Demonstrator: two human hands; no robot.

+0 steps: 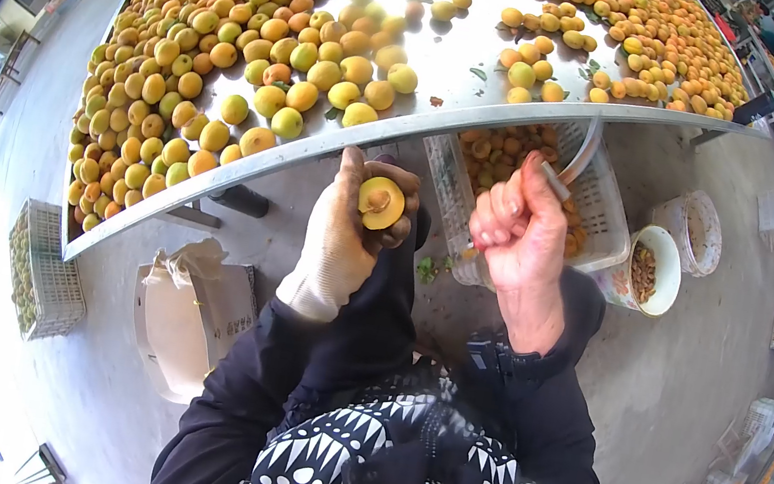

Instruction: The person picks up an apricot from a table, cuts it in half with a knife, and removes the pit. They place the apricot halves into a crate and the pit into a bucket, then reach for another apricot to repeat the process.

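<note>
My left hand (330, 241), in a pale, dirt-stained glove, holds a cut apricot (394, 211) just in front of the table's edge. Its cut face is turned up and the brown pit sits in the yellow flesh. To the right, my bare right hand (528, 232) is closed with the thumb pointing up, apart from the apricot. A narrow grey metal tool (554, 181), like a small knife, sticks out by the thumb; the fingers hide the rest. Below the table edge, behind my right hand, a white plastic crate (613, 202) contains apricot pieces (514, 146).
Whole apricots (265, 51) cover much of the metal table (456, 60), heaped at left and far right. Right of the crate stand a white bucket (662, 276) with brown pits and another bucket (698, 231). A cardboard box (169, 309) and a fruit-filled crate (61, 287) stand at left.
</note>
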